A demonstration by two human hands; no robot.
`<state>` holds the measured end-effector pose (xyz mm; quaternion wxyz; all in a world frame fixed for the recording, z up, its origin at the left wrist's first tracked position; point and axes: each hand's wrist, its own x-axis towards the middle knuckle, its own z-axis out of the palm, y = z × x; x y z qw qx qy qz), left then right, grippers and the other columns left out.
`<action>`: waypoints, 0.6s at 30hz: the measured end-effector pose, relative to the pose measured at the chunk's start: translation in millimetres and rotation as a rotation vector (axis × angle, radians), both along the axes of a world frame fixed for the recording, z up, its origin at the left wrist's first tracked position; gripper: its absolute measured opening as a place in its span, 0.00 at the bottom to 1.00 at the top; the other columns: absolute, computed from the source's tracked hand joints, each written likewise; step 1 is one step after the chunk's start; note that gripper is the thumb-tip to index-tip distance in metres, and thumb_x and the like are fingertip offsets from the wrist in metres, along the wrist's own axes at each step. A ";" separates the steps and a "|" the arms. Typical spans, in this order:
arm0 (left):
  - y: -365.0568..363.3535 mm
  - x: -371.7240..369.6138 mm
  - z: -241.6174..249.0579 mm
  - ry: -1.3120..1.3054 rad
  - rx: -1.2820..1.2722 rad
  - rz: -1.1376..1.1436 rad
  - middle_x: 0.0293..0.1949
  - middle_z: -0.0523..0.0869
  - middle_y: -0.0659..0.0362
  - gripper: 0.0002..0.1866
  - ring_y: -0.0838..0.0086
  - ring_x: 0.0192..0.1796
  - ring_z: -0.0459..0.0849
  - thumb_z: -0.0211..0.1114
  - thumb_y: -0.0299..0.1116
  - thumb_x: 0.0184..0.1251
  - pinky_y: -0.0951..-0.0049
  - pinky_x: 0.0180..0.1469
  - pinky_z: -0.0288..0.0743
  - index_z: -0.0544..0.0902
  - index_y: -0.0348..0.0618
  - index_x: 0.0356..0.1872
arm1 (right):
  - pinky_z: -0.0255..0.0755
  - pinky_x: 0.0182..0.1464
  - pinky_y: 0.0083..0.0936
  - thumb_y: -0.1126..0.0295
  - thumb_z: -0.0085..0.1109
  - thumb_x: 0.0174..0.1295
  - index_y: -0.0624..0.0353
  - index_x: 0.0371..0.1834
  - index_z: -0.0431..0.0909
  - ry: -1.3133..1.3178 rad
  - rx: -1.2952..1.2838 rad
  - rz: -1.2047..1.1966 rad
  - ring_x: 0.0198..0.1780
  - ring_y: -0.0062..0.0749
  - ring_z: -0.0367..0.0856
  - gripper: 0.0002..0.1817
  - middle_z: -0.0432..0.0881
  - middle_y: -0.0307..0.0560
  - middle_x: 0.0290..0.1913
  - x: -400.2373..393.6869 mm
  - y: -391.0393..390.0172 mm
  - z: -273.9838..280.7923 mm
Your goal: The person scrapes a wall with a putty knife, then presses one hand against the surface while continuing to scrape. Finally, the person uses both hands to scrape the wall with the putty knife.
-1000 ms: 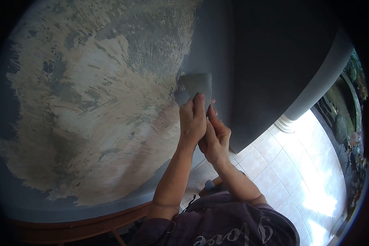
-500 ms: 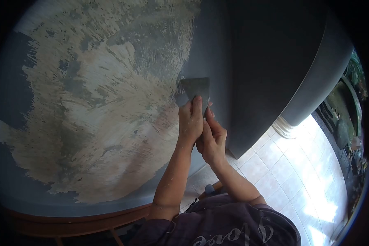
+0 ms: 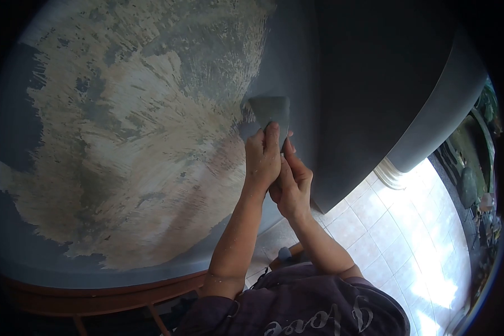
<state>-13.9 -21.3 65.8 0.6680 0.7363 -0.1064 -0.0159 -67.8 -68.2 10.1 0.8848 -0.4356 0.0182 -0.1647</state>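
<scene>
Both hands are closed round one scraper (image 3: 271, 109), its broad flat blade pointing up against the wall. My left hand (image 3: 263, 157) grips it higher, with a finger lying along the base of the blade. Lower and to the right, my right hand (image 3: 294, 182) wraps the handle, which the fingers mostly hide. The blade's left corner meets the edge of a large rough patch (image 3: 151, 129) where the grey paint is off and pale, streaky wall shows. Smooth grey paint (image 3: 297, 61) lies right of the blade. White specks dot my left hand and forearm.
A dark wall edge (image 3: 375, 101) projects at the right. Pale floor tiles (image 3: 375, 246) catch bright light below it. A reddish-brown wooden rail (image 3: 112, 297) runs along the lower left. Plants and stones (image 3: 470, 179) stand at the far right.
The scraper and both hands have slid slightly upward along the wall. My grip on it looks the same.
</scene>
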 end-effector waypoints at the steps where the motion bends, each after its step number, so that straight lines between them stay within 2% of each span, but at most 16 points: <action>1: 1.2 -1.4 -0.9 -0.021 0.001 0.007 0.21 0.81 0.54 0.25 0.73 0.25 0.80 0.45 0.44 0.75 0.73 0.31 0.74 0.80 0.29 0.33 | 0.53 0.11 0.12 0.75 0.44 0.70 0.60 0.68 0.63 -0.004 0.013 0.014 0.12 0.10 0.60 0.22 0.73 0.33 0.21 -2.2 -0.5 3.7; 4: 5.3 -6.5 -8.0 -0.044 -0.006 0.019 0.22 0.81 0.55 0.24 0.73 0.26 0.80 0.46 0.44 0.75 0.73 0.32 0.74 0.80 0.30 0.33 | 0.52 0.11 0.11 0.74 0.43 0.70 0.59 0.68 0.63 0.005 0.002 0.045 0.12 0.10 0.60 0.22 0.72 0.33 0.21 -10.5 -0.3 5.6; 10: 9.6 -6.5 -9.4 0.010 -0.030 0.030 0.22 0.80 0.56 0.24 0.74 0.25 0.79 0.46 0.44 0.75 0.74 0.31 0.74 0.80 0.30 0.34 | 0.53 0.11 0.12 0.75 0.42 0.70 0.60 0.68 0.63 -0.021 -0.122 0.026 0.12 0.10 0.60 0.22 0.72 0.33 0.20 -1.1 4.5 -26.7; 18: 13.3 -2.0 -12.9 -0.012 0.014 0.023 0.21 0.79 0.57 0.24 0.76 0.24 0.77 0.47 0.45 0.75 0.76 0.29 0.73 0.80 0.31 0.34 | 0.53 0.11 0.12 0.75 0.43 0.70 0.60 0.68 0.62 -0.038 -0.053 0.001 0.12 0.10 0.60 0.23 0.73 0.34 0.21 2.2 13.1 -30.6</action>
